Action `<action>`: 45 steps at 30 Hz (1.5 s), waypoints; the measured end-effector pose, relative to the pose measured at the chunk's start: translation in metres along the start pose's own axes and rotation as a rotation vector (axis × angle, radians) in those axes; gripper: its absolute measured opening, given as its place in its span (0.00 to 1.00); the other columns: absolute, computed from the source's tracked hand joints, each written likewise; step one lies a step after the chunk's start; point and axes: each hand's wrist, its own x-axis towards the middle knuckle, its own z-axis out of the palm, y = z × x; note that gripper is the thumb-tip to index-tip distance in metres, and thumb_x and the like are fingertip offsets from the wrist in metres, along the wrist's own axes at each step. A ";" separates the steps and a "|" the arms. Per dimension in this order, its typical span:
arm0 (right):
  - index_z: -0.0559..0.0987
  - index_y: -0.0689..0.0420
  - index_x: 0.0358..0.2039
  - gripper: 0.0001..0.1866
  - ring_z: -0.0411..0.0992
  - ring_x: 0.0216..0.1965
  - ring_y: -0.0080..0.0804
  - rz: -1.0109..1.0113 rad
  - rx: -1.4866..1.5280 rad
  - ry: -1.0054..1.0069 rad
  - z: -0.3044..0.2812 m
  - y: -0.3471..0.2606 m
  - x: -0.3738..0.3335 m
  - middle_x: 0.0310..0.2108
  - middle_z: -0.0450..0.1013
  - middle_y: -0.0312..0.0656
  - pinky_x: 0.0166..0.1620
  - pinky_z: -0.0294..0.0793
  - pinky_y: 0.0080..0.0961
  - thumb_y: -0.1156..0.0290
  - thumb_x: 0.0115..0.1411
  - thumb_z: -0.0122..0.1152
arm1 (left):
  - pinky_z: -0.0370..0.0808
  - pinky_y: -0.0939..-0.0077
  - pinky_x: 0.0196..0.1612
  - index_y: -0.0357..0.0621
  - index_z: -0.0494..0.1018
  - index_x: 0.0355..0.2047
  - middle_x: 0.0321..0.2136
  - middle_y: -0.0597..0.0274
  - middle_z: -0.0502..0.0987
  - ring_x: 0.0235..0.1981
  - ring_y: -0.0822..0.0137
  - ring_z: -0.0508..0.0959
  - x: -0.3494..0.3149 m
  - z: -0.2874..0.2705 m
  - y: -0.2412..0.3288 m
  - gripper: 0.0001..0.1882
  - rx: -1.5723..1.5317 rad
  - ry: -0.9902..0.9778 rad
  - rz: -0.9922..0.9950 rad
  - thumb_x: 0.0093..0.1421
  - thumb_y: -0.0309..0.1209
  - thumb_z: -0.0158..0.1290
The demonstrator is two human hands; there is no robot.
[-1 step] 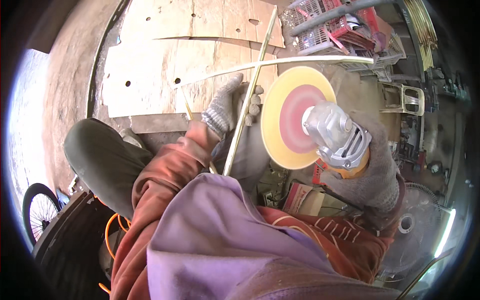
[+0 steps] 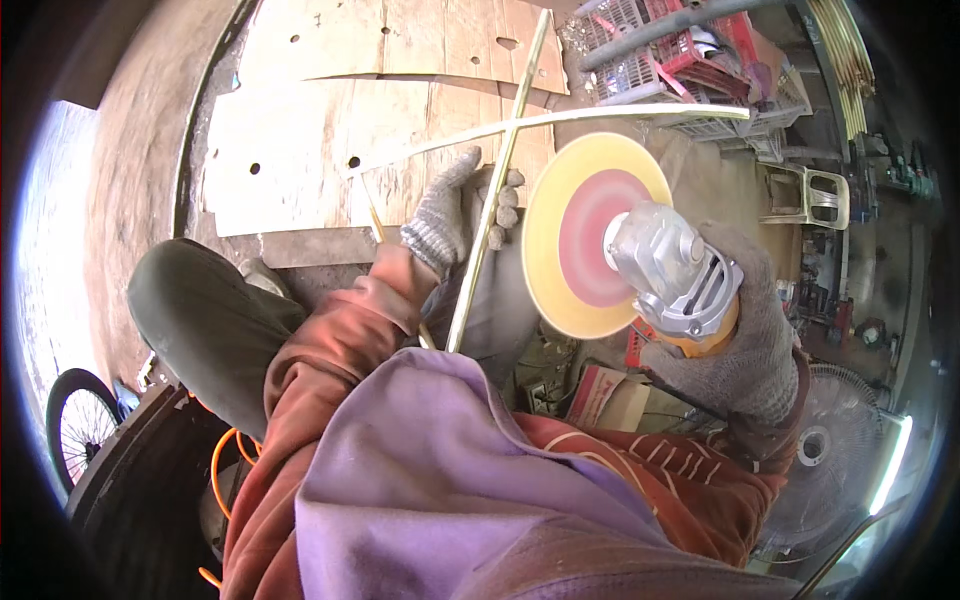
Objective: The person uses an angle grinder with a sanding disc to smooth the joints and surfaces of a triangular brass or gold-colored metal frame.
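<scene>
My left hand [image 2: 438,218], in a grey knit glove, is closed round a long, narrow, brass-coloured metal bar [image 2: 469,275]. Its fingertips curl over the bar's right side. The bar runs from my lap up over the cardboard and crosses a second long bar [image 2: 600,115], which looks bowed. A thinner strip [image 2: 374,208] shows left of my wrist. In its grey glove, my right hand [image 2: 750,350] grips an angle grinder [image 2: 665,265] by its orange body. The grinder's yellow and pink disc [image 2: 545,240] looks smeared as if spinning. It stands to the right of the held bar, apart from it.
Cardboard sheets [image 2: 290,205] with holes lie ahead. Plastic crates [image 2: 625,80] stand at the far right, near a pale plastic stool [image 2: 825,200]. A fan [image 2: 830,480] is at my right, and an orange hose [image 2: 217,475] and a wheel [image 2: 82,415] at my left.
The crossed bars have shifted very slightly, their far ends a little up and to the side. Both hands and the grinder keep nearly the same place.
</scene>
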 end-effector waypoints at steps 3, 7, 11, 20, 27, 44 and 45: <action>0.64 0.59 0.63 0.48 0.76 0.53 0.43 0.040 0.002 0.001 0.002 0.004 -0.006 0.53 0.72 0.50 0.55 0.76 0.38 0.73 0.43 0.83 | 0.80 0.59 0.24 0.33 0.74 0.47 0.27 0.54 0.77 0.25 0.56 0.79 -0.002 0.001 0.003 0.32 -0.161 -0.013 0.037 0.69 0.57 0.48; 0.64 0.58 0.64 0.51 0.76 0.54 0.44 0.038 -0.001 0.004 0.002 0.012 -0.012 0.54 0.72 0.50 0.55 0.78 0.40 0.69 0.41 0.85 | 0.73 0.65 0.24 0.35 0.73 0.50 0.22 0.65 0.72 0.20 0.65 0.73 0.002 0.020 0.013 0.31 -0.375 -0.296 0.055 0.70 0.56 0.48; 0.64 0.59 0.64 0.51 0.76 0.54 0.45 0.026 -0.029 0.010 0.000 0.009 -0.012 0.54 0.72 0.50 0.55 0.77 0.40 0.69 0.42 0.85 | 0.68 0.68 0.23 0.36 0.72 0.54 0.18 0.72 0.68 0.15 0.69 0.68 0.025 0.025 0.023 0.34 -0.370 -0.450 0.128 0.70 0.58 0.47; 0.65 0.60 0.62 0.49 0.74 0.52 0.46 0.082 -0.001 0.047 0.003 0.016 -0.030 0.54 0.71 0.51 0.55 0.73 0.42 0.71 0.40 0.84 | 0.63 0.71 0.25 0.37 0.64 0.63 0.26 0.68 0.74 0.16 0.73 0.66 0.039 0.030 0.055 0.39 -0.472 -0.640 0.305 0.70 0.61 0.46; 0.65 0.61 0.64 0.51 0.74 0.54 0.43 0.040 0.016 0.077 0.001 0.017 -0.032 0.56 0.69 0.50 0.57 0.74 0.40 0.70 0.40 0.84 | 0.67 0.74 0.29 0.39 0.69 0.55 0.31 0.66 0.78 0.19 0.76 0.69 0.051 0.026 0.067 0.18 -0.498 -0.634 0.387 0.73 0.38 0.47; 0.63 0.63 0.65 0.52 0.75 0.54 0.46 0.122 0.077 0.155 0.019 0.034 -0.059 0.55 0.71 0.53 0.56 0.75 0.41 0.66 0.43 0.85 | 0.73 0.73 0.33 0.36 0.72 0.55 0.31 0.66 0.77 0.25 0.73 0.75 0.038 0.034 0.072 0.19 -0.471 -0.576 0.472 0.70 0.34 0.51; 0.62 0.64 0.65 0.52 0.75 0.54 0.45 0.098 0.048 0.154 0.019 0.035 -0.059 0.56 0.71 0.53 0.57 0.75 0.41 0.66 0.43 0.85 | 0.73 0.73 0.33 0.35 0.71 0.57 0.32 0.65 0.77 0.26 0.73 0.75 0.037 0.029 0.065 0.21 -0.478 -0.601 0.473 0.69 0.36 0.51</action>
